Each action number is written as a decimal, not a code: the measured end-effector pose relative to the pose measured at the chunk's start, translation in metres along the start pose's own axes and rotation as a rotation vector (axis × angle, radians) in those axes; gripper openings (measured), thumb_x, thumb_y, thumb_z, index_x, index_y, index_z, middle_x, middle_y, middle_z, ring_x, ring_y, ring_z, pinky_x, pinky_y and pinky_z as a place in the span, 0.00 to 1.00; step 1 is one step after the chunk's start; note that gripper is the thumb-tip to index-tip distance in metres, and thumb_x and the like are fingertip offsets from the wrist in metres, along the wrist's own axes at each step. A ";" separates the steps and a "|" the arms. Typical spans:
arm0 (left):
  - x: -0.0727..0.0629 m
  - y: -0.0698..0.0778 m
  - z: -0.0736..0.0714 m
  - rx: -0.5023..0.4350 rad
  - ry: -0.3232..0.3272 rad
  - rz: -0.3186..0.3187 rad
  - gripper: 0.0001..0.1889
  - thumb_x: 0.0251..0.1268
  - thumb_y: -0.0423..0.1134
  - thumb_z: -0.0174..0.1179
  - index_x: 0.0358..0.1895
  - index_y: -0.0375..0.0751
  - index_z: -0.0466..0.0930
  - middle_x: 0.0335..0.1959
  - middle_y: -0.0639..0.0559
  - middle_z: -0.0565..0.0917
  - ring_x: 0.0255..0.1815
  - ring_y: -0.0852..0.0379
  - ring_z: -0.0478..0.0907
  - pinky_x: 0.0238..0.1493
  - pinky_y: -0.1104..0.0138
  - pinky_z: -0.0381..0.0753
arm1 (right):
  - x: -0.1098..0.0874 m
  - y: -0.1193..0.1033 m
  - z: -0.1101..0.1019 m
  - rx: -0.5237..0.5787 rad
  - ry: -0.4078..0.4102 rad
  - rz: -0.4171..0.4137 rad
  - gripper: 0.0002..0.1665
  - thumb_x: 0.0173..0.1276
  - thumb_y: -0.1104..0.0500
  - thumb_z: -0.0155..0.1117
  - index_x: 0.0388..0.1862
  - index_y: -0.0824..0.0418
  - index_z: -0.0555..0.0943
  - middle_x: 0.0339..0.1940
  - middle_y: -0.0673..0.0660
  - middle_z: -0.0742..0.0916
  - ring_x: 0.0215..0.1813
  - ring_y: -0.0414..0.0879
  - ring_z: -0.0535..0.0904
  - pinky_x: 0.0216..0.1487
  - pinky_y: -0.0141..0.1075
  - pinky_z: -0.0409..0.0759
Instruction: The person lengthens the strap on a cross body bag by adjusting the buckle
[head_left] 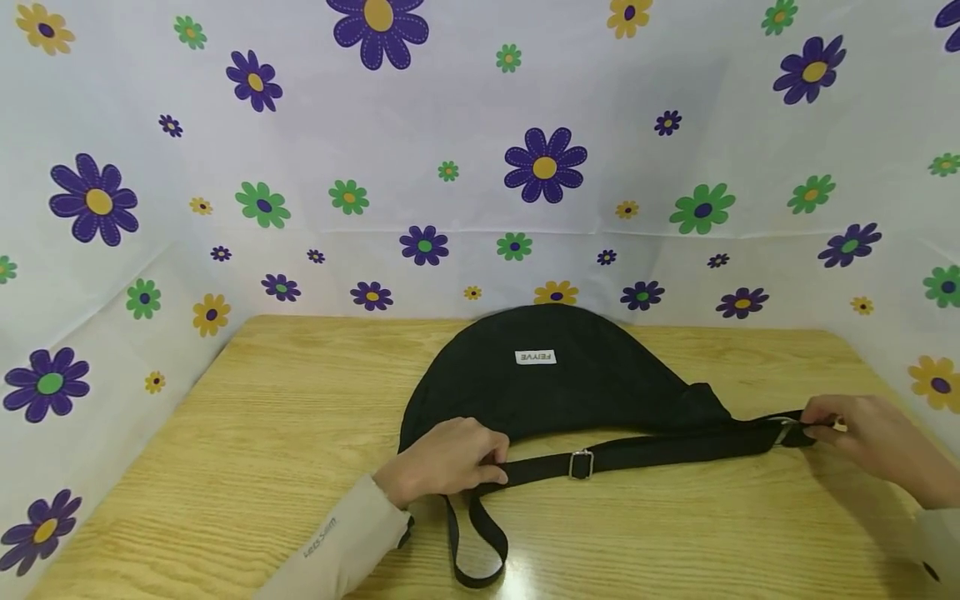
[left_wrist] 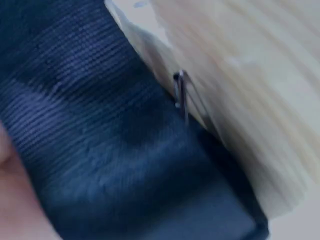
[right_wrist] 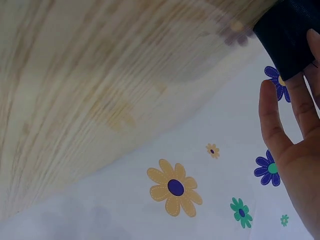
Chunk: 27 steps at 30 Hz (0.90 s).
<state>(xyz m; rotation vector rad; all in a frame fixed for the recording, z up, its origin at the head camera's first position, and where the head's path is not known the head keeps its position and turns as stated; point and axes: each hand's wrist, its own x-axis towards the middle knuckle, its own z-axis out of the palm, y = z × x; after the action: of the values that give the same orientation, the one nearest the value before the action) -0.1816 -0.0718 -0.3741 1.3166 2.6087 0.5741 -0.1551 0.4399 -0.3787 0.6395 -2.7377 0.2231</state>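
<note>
A black crescent-shaped bag (head_left: 555, 396) with a small white label (head_left: 536, 357), its print upside down, lies on the table. Its black strap (head_left: 675, 451) runs along the near side, pulled nearly straight between both hands. My left hand (head_left: 450, 458) pinches the strap left of a metal slider buckle (head_left: 581, 464); a strap loop (head_left: 491, 537) hangs below that hand. At the far right, my right hand (head_left: 873, 433) pinches the strap's end by a metal ring (head_left: 783, 432). Dark webbing (right_wrist: 292, 42) sits between its fingers in the right wrist view.
The wooden table (head_left: 300, 375) has a white flower-printed cloth (head_left: 450, 108) standing along its back and sides. The bag's curved edge reaches close to the back cloth. My right hand is near the table's right edge.
</note>
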 end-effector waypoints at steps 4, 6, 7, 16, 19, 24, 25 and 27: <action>-0.011 -0.008 -0.006 0.059 -0.035 -0.026 0.09 0.66 0.42 0.69 0.29 0.48 0.83 0.20 0.66 0.76 0.21 0.71 0.69 0.36 0.69 0.71 | 0.003 0.000 0.000 0.017 -0.001 0.002 0.19 0.43 0.80 0.77 0.24 0.60 0.81 0.23 0.47 0.83 0.24 0.37 0.78 0.24 0.35 0.77; -0.017 -0.012 -0.011 0.070 -0.059 -0.055 0.10 0.67 0.43 0.69 0.26 0.50 0.82 0.19 0.66 0.75 0.22 0.70 0.69 0.43 0.63 0.70 | 0.004 0.001 -0.001 0.036 -0.010 0.006 0.18 0.43 0.81 0.76 0.24 0.61 0.82 0.24 0.49 0.84 0.25 0.36 0.77 0.24 0.35 0.77; -0.020 -0.014 -0.014 0.063 -0.071 -0.076 0.12 0.67 0.43 0.69 0.24 0.51 0.81 0.19 0.66 0.74 0.23 0.70 0.69 0.46 0.61 0.68 | 0.004 0.001 -0.001 0.046 -0.011 0.009 0.18 0.43 0.81 0.76 0.25 0.62 0.82 0.24 0.49 0.84 0.25 0.35 0.77 0.24 0.35 0.78; -0.038 -0.034 -0.028 -0.020 -0.073 -0.139 0.10 0.68 0.41 0.67 0.26 0.51 0.85 0.27 0.67 0.75 0.30 0.67 0.69 0.50 0.50 0.59 | -0.003 0.001 0.000 0.142 -0.042 0.084 0.13 0.50 0.80 0.68 0.30 0.65 0.87 0.30 0.55 0.86 0.33 0.25 0.69 0.25 0.36 0.75; -0.042 -0.044 -0.029 -0.090 -0.056 -0.095 0.14 0.72 0.41 0.64 0.24 0.50 0.84 0.31 0.67 0.79 0.33 0.68 0.74 0.54 0.47 0.60 | -0.005 0.000 0.000 0.167 -0.048 0.123 0.11 0.56 0.77 0.67 0.30 0.64 0.87 0.33 0.59 0.86 0.33 0.30 0.74 0.29 0.49 0.81; -0.050 -0.058 -0.034 -0.219 -0.035 -0.044 0.09 0.72 0.35 0.63 0.32 0.42 0.89 0.41 0.56 0.86 0.43 0.61 0.82 0.54 0.60 0.77 | -0.004 -0.005 -0.005 0.215 -0.124 0.244 0.12 0.71 0.64 0.65 0.38 0.76 0.85 0.41 0.76 0.85 0.43 0.71 0.82 0.35 0.61 0.81; -0.051 -0.060 -0.034 -0.241 -0.033 -0.045 0.06 0.71 0.34 0.64 0.36 0.40 0.90 0.43 0.54 0.86 0.45 0.59 0.82 0.52 0.61 0.80 | -0.004 -0.005 -0.005 0.220 -0.135 0.261 0.16 0.73 0.62 0.64 0.39 0.78 0.85 0.43 0.79 0.84 0.44 0.76 0.79 0.36 0.62 0.80; -0.054 -0.062 -0.036 -0.274 -0.039 -0.053 0.04 0.70 0.34 0.65 0.39 0.39 0.90 0.47 0.50 0.86 0.50 0.54 0.82 0.51 0.63 0.81 | -0.004 -0.006 -0.005 0.223 -0.133 0.276 0.19 0.73 0.59 0.65 0.39 0.79 0.85 0.43 0.81 0.83 0.45 0.79 0.78 0.36 0.61 0.80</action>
<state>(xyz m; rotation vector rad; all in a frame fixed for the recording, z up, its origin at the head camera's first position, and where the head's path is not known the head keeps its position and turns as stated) -0.2063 -0.1576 -0.3684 1.1569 2.4193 0.8519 -0.1477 0.4375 -0.3749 0.3367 -2.9509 0.5758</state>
